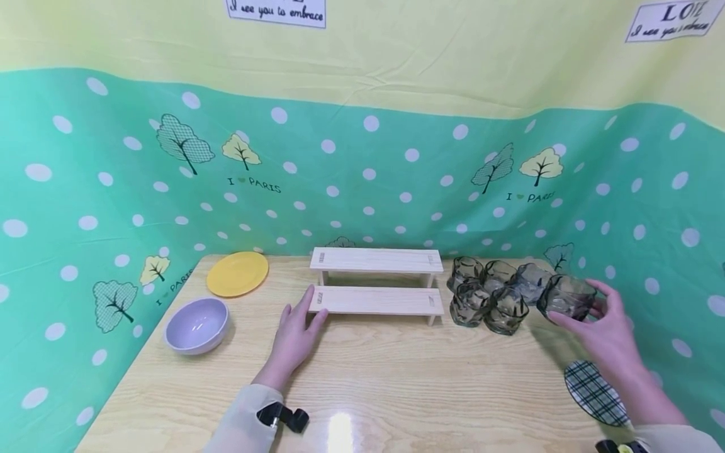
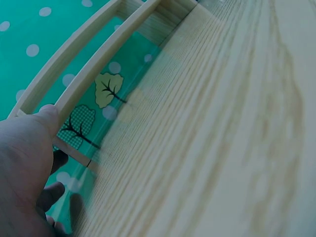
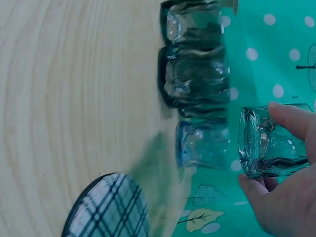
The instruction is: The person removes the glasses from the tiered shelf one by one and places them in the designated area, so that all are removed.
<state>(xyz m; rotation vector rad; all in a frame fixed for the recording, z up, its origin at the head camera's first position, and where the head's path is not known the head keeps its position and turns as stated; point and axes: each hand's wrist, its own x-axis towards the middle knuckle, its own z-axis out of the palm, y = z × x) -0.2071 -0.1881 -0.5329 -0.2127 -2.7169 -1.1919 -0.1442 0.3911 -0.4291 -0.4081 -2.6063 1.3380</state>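
My right hand (image 1: 608, 330) grips a smoky grey glass (image 1: 568, 297) between thumb and fingers. In the right wrist view, that glass (image 3: 271, 140) is held above the table, apart from the others. Several similar dark glasses (image 1: 506, 311) stand grouped to its left, one of them more bluish (image 1: 531, 283). A two-tier pale wooden rack (image 1: 376, 301) stands at the back middle, both tiers bare. My left hand (image 1: 296, 335) rests at the lower tier's left end, fingers extended. In the left wrist view, the thumb (image 2: 48, 114) touches the rack's edge (image 2: 94, 69).
A lilac bowl (image 1: 197, 326) and a yellow round plate (image 1: 237, 274) are on the left of the wooden table (image 1: 430, 390). A plaid round mat (image 1: 595, 391) lies under my right forearm. Green dotted cloth (image 1: 368, 170) walls the back and sides.
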